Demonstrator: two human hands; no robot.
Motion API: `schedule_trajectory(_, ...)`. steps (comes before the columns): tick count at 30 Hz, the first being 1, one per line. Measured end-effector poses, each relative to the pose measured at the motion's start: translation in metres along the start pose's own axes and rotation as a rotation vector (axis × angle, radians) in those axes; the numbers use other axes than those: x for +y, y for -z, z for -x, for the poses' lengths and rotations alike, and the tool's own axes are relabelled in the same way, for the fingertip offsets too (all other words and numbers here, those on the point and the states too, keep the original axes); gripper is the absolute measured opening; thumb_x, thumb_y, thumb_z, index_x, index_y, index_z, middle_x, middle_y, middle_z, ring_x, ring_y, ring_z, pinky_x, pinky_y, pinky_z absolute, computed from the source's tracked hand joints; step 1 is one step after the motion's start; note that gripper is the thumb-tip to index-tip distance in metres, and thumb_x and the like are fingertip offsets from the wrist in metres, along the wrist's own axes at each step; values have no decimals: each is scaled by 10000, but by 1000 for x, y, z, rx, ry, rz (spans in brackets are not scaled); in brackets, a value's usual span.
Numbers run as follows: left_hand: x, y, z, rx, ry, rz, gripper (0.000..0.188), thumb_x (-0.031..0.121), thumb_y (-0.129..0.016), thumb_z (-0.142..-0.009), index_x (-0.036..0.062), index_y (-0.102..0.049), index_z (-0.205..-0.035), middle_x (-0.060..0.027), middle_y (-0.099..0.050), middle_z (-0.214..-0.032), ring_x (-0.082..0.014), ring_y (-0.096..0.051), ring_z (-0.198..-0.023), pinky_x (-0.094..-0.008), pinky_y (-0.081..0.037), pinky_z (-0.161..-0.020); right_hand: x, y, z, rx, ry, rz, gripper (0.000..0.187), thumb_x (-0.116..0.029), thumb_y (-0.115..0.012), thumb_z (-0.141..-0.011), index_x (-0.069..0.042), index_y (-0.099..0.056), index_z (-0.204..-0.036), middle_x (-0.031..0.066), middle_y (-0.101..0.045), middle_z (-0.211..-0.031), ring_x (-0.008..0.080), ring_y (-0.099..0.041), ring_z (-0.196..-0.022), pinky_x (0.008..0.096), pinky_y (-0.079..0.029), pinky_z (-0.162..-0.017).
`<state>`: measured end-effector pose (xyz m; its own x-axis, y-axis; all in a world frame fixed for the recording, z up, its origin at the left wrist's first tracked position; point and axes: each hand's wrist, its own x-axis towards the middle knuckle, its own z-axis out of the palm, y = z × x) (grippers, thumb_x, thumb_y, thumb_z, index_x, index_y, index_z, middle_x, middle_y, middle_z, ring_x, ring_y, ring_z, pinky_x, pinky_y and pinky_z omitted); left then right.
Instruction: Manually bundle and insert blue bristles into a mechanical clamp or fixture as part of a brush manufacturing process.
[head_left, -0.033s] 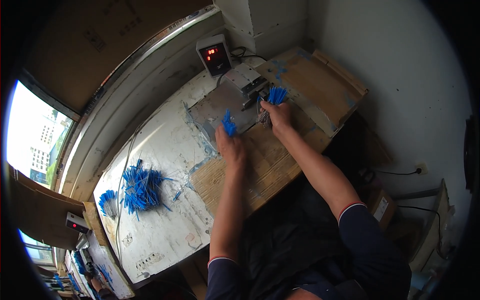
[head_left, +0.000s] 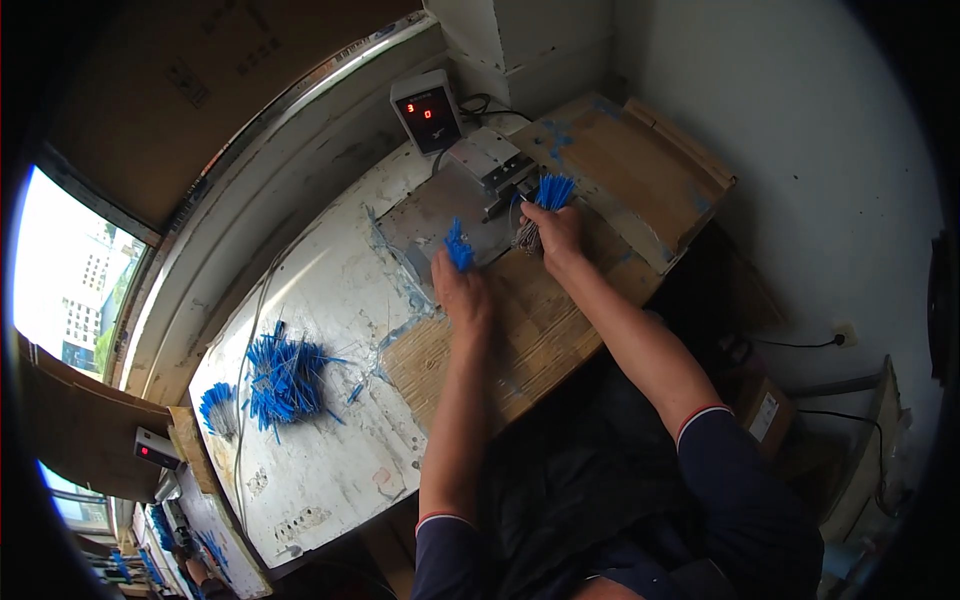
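Note:
My right hand (head_left: 556, 232) is closed around a thick bundle of thin wires with blue ends (head_left: 556, 190). The blue ends point up, and greyish strands hang below the fist. This bundle is right beside a small metal machine (head_left: 494, 162) at the back of the table. To its left, my left hand (head_left: 461, 292) grips a smaller bunch of blue-ended wires (head_left: 457, 245) over the edge of a metal plate (head_left: 400, 215). The fingers of my left hand are partly hidden by the hand's back.
A box with a red digital display (head_left: 427, 112) stands behind the machine. On the white table (head_left: 350, 300) lie a large loose pile of blue-ended wires (head_left: 285, 380) and a smaller bunch (head_left: 217, 408). Cardboard (head_left: 540, 340) covers the near edge. Another person's hand (head_left: 197, 570) shows at lower left.
The red digits on the display box have changed. Both hands and their bundles stay almost where they were.

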<state>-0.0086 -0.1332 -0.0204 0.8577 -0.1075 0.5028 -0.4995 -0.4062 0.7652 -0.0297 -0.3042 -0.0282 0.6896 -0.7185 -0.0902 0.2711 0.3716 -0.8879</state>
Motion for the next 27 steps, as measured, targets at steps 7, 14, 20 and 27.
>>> schedule_trajectory(7, 18, -29, -29, -236, 224, -124, 225, 94, -583, -867, 44, -628, -1081, -217, -683, -1016, -451, -636, -987, -523, -486, -837, 0, 3, 6, 1, 28, 21, 153, -155, -769, -869, -54, -667, -816, 41, -654, -701, 133, -617, -558, 290, -499, -523)
schedule_trajectory(14, 18, -45, -29, -188, 25, -354, 253, 55, -569, -824, 59, -647, -1064, -196, -678, -1008, -419, -651, -970, -519, -507, -816, -23, 11, 28, -148, -33, 15, 165, -197, -774, -879, -90, -666, -816, 4, -630, -691, 101, -586, -553, 256, -452, -508)
schedule_trajectory(20, 25, -49, -28, -234, -215, -346, 194, 49, -587, -822, 57, -656, -1004, -160, -637, -958, -391, -641, -912, -493, -515, -767, -19, 19, 30, -135, 106, 25, 140, -176, -777, -868, -90, -667, -849, -8, -622, -690, 91, -571, -555, 251, -442, -516)
schedule_trajectory(27, 22, -47, -28, -187, -199, -327, 179, 37, -587, -816, 36, -650, -984, -162, -630, -959, -398, -635, -909, -493, -513, -784, -24, 12, 34, -119, 89, 57, 127, -141, -761, -865, -85, -662, -810, -19, -616, -678, 77, -556, -561, 251, -436, -527)
